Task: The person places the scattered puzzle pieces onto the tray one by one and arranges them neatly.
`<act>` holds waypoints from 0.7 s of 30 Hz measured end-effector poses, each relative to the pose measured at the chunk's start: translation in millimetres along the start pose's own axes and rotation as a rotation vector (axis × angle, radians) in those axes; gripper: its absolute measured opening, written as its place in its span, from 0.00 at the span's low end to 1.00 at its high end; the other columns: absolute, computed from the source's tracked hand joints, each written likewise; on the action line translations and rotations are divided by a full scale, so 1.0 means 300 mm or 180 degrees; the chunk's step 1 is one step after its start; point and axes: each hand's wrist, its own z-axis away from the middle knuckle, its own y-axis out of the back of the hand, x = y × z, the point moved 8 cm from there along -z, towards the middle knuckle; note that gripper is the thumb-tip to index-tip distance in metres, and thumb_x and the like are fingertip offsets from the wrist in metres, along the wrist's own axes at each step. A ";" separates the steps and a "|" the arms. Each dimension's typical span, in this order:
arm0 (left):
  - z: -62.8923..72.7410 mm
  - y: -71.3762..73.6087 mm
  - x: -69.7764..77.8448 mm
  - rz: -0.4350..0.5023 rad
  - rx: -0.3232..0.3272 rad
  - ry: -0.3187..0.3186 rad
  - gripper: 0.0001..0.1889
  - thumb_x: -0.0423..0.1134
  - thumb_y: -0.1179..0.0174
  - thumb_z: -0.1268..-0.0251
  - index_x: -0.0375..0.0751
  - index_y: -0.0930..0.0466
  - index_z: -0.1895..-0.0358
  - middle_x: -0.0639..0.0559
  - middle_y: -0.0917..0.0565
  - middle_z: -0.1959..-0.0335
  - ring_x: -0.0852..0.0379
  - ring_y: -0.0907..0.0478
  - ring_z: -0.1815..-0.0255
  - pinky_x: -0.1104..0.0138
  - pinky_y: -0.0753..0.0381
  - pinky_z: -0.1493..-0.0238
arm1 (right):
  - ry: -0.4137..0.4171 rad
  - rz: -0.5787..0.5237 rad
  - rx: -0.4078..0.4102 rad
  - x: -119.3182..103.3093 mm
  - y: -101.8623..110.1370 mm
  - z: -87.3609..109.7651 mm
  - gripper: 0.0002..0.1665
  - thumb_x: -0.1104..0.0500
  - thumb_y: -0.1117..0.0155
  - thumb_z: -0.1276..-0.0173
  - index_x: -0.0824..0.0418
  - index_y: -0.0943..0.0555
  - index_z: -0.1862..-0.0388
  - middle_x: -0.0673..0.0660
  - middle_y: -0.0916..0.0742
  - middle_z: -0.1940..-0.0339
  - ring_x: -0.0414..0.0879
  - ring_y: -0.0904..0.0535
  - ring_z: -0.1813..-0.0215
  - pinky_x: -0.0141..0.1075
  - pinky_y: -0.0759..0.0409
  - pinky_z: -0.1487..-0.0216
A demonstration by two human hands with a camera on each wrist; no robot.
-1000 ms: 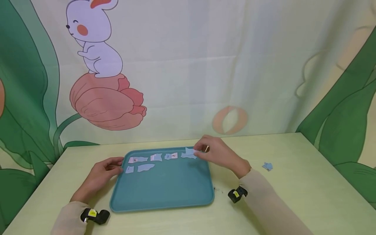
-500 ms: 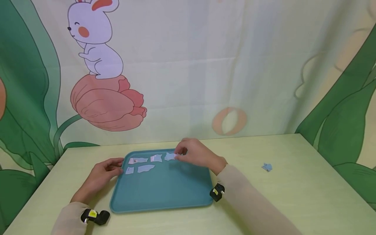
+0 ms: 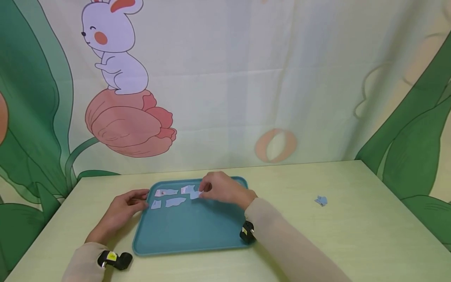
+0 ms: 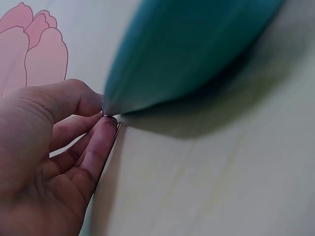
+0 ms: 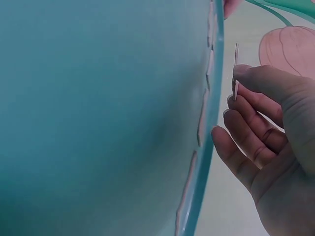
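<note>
In the head view, my right hand (image 3: 225,190) is over the back of the blue-green tray (image 3: 186,231). Thumb and index finger pinch a flat light-blue puzzle piece (image 3: 194,195) with uneven edges, seen edge-on in the right wrist view, raised off the tray. My left hand (image 3: 121,209) grips the tray's left rim; in the left wrist view its thumb and fingertips meet at the tray's edge (image 4: 110,101). Pink-and-blue puzzle pieces lie along the back of the tray, such as the leftmost piece (image 3: 166,192). A wavy blue piece (image 3: 175,201) and a small piece (image 3: 156,204) lie in front.
On the table (image 3: 352,235) to the right of the tray sits a small cluster of light-blue pieces (image 3: 321,201). A printed curtain (image 3: 218,98) with a rabbit and flowers hangs behind the table's back edge. Each wrist wears a black camera (image 3: 114,260).
My right hand has moved left along the back of the tray, from its right end to the middle, carrying the puzzle piece. The left hand stays at the rim.
</note>
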 end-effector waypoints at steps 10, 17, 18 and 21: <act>-0.004 0.001 -0.005 -0.0023 0.0007 -0.0007 0.29 0.36 0.38 0.22 0.29 0.30 0.24 0.33 0.20 0.36 0.41 0.22 0.41 0.55 0.20 0.43 | -0.0134 0.0114 -0.0094 0.002 -0.042 -0.012 0.03 0.59 0.25 0.27 0.57 0.10 0.59 0.48 0.15 0.62 0.42 0.21 0.59 0.32 0.20 0.55; -0.001 0.000 -0.007 -0.0009 0.0003 -0.0002 0.29 0.36 0.38 0.22 0.29 0.30 0.24 0.33 0.20 0.36 0.41 0.22 0.40 0.55 0.20 0.42 | -0.0123 0.0246 -0.0094 -0.003 -0.053 -0.019 0.02 0.59 0.25 0.28 0.57 0.10 0.60 0.48 0.14 0.63 0.42 0.21 0.60 0.32 0.20 0.55; -0.001 0.000 -0.006 -0.0008 0.0000 -0.0003 0.29 0.36 0.38 0.22 0.30 0.31 0.24 0.33 0.20 0.36 0.41 0.22 0.40 0.55 0.20 0.41 | -0.0130 0.0254 -0.0100 -0.003 -0.053 -0.018 0.02 0.59 0.25 0.28 0.56 0.10 0.60 0.48 0.14 0.63 0.41 0.21 0.60 0.32 0.20 0.55; -0.002 0.001 -0.007 -0.0016 -0.0003 -0.0008 0.29 0.37 0.38 0.22 0.30 0.31 0.24 0.33 0.21 0.35 0.40 0.23 0.40 0.54 0.21 0.42 | -0.0157 0.0267 -0.0118 -0.002 -0.056 -0.019 0.03 0.59 0.25 0.28 0.56 0.10 0.59 0.48 0.13 0.62 0.41 0.20 0.60 0.33 0.20 0.54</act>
